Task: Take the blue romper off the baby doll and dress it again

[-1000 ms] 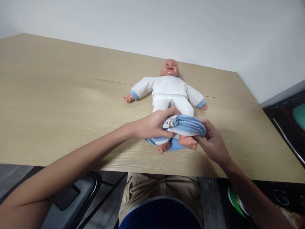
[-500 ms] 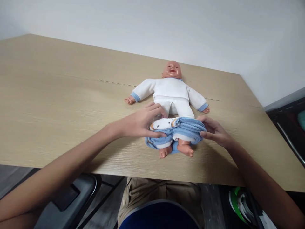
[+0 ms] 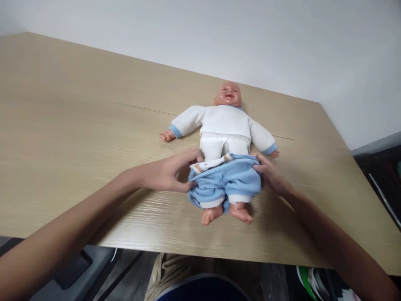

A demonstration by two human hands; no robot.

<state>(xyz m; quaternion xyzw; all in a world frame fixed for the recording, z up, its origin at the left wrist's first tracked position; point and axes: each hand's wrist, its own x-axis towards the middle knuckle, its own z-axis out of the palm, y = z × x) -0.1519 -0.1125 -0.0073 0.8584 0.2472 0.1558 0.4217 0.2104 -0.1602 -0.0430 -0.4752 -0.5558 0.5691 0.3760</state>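
Observation:
A baby doll point(image 3: 224, 119) in a white top with blue cuffs lies on its back, head toward the wall. Blue doll pants point(image 3: 241, 177) cover its lower legs, with both feet out of the white-trimmed leg openings. White thighs show above the waistband, which has a patterned white and orange part folded over. My left hand point(image 3: 166, 171) grips the pants at their left side, thumb on the blue cloth and fingertips near the waistband. At the opposite side my right hand point(image 3: 271, 173) pinches the waistband edge between thumb and fingers.
The doll lies on a wooden table point(image 3: 94, 138) whose far edge meets a white wall point(image 3: 200, 37). Below the front edge at left is a dark grey chair point(image 3: 78, 271). A green and white item point(image 3: 308, 280) sits low at the right.
The bunched pants have been spread out and pulled higher up the legs, showing more blue front. My left hand has shifted outward to the side of the pants. The view has tilted slightly.

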